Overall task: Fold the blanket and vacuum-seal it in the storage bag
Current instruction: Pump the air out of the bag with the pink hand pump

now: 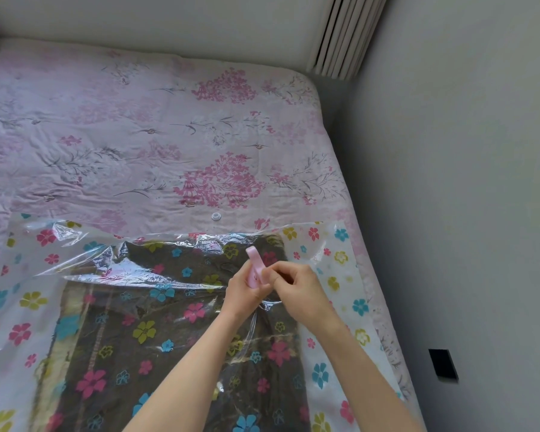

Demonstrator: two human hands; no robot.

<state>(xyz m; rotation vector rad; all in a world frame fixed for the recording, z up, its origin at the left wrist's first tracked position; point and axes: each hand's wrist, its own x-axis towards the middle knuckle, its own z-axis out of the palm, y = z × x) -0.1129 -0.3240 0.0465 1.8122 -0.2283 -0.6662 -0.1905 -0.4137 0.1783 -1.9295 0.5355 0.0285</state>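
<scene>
A clear storage bag (28, 291) printed with coloured flowers lies flat on the bed. Inside it sits the folded brown blanket (169, 347). Above the blanket my left hand (242, 291) grips a small pink plastic clip (254, 266), which sticks up from my fist. My right hand (296, 288) is curled beside it, fingertips pinching at the clip's lower part. The bag's far edge (200, 236) is wrinkled and lifted a little. A round white valve (216, 216) shows just beyond that edge.
The bed (138, 120) carries a pink floral sheet and fills the left of the view. A grey wall (449, 182) runs along the right side of the bed. A white radiator (346, 32) stands in the far corner.
</scene>
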